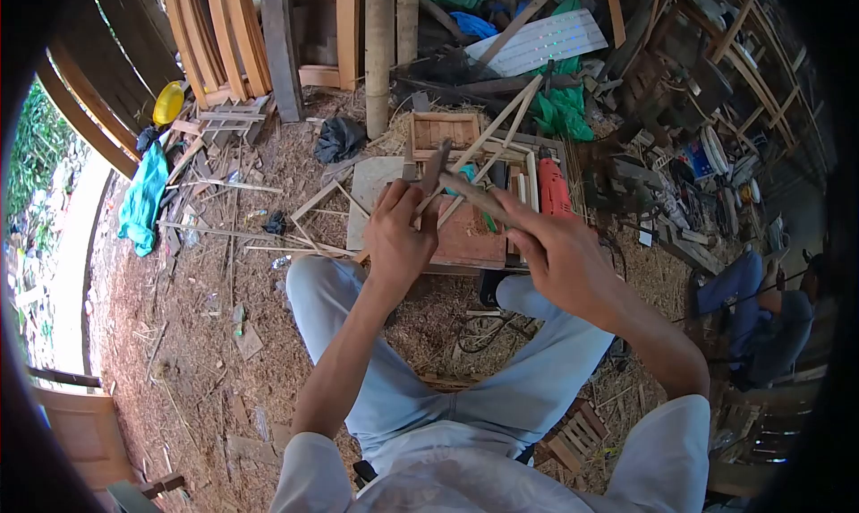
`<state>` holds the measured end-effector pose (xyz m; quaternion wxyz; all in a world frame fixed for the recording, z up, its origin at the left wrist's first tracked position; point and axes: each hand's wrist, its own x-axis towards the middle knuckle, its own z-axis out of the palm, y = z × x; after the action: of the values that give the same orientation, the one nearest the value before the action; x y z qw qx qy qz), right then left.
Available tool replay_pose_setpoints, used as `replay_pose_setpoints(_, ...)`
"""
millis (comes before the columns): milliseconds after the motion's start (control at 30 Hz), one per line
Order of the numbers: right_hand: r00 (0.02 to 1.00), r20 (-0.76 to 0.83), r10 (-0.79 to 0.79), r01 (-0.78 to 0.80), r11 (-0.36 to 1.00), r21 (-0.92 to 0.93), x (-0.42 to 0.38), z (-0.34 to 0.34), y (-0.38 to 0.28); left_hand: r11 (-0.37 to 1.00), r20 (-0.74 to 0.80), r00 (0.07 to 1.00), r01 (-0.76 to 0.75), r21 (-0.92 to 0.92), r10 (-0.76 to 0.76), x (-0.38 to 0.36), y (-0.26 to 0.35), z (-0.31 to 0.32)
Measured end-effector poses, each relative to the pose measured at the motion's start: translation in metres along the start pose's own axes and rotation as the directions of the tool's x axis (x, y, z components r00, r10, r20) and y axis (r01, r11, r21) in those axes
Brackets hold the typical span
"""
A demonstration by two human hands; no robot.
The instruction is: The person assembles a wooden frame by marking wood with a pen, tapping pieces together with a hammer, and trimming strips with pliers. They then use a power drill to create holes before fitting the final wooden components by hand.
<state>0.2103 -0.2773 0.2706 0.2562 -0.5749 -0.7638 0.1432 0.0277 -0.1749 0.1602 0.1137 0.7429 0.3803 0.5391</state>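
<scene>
My left hand [399, 234] is closed around a thin wooden strip [483, 139] that slants up to the right, gripping it near its lower end. My right hand [550, 244] grips the wooden handle of a hammer [436, 166], whose metal head sits just above my left hand's fingers. Both hands are held over a reddish-brown board [470, 240] resting in front of my knees. A small wooden frame [445, 130] lies just beyond the hands.
An orange power drill [554, 189] lies right of the board. Loose strips and sawdust cover the ground. Curved planks [219, 29] lean at the back left, a green cloth [143, 200] at left. Another person [761, 316] sits at right.
</scene>
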Motion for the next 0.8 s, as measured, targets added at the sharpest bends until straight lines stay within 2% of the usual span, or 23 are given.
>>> replay_pose_setpoints(100,0.994,0.084,0.07,-0.061,0.993,-0.099,-0.001,0.002,0.0,0.999,0.005,1.0,0.026,0.025,-0.026,0.001,0.001,-0.001)
replay_pose_setpoints(167,1.0,-0.005,-0.01,0.009,0.999,-0.042,0.0,0.002,-0.001,0.999,-0.016,1.0,0.018,0.044,-0.018,0.001,0.0,-0.001)
replay_pose_setpoints(200,1.0,-0.001,-0.011,0.011,0.999,-0.043,-0.001,0.003,-0.003,0.999,-0.019,1.0,0.022,0.044,-0.022,0.001,-0.001,-0.001)
replay_pose_setpoints(300,0.998,-0.055,-0.016,0.01,0.993,-0.116,-0.002,0.005,-0.008,0.999,-0.004,1.0,-0.011,0.043,0.011,-0.001,-0.001,0.001)
replay_pose_setpoints(367,0.996,0.06,0.069,-0.058,0.983,-0.173,0.0,0.002,-0.008,0.998,0.01,0.998,0.065,0.007,-0.065,-0.002,-0.001,0.003)
replay_pose_setpoints(400,0.996,0.057,0.072,-0.061,0.983,-0.173,0.0,0.004,-0.006,0.998,0.012,0.998,0.062,0.006,-0.062,-0.001,-0.001,0.003)
replay_pose_setpoints(467,0.989,-0.144,-0.041,0.04,0.999,-0.009,0.0,0.008,-0.002,1.0,-0.03,1.0,0.009,-0.006,-0.009,0.0,-0.001,0.004)
replay_pose_setpoints(500,0.989,-0.144,-0.04,0.039,0.999,-0.009,-0.001,0.008,-0.003,1.0,-0.029,1.0,0.01,-0.007,-0.01,0.0,0.0,0.004)
replay_pose_setpoints(567,0.996,0.052,0.077,-0.068,0.984,-0.166,-0.003,0.007,-0.006,0.998,-0.015,0.998,0.066,-0.001,-0.066,0.001,0.002,0.002)
replay_pose_setpoints(700,0.999,0.024,0.049,-0.046,0.993,-0.109,0.0,0.003,-0.008,0.998,-0.011,0.998,0.062,-0.031,-0.062,0.002,-0.002,0.001)
replay_pose_setpoints(767,0.981,-0.19,-0.05,0.039,0.998,-0.058,-0.001,0.01,-0.008,0.997,0.019,0.997,0.077,0.005,-0.077,0.001,-0.002,0.0)
replay_pose_setpoints(800,0.981,-0.189,-0.047,0.038,0.998,-0.054,-0.002,0.013,-0.005,0.997,0.022,0.997,0.079,0.007,-0.079,0.0,-0.002,0.0)
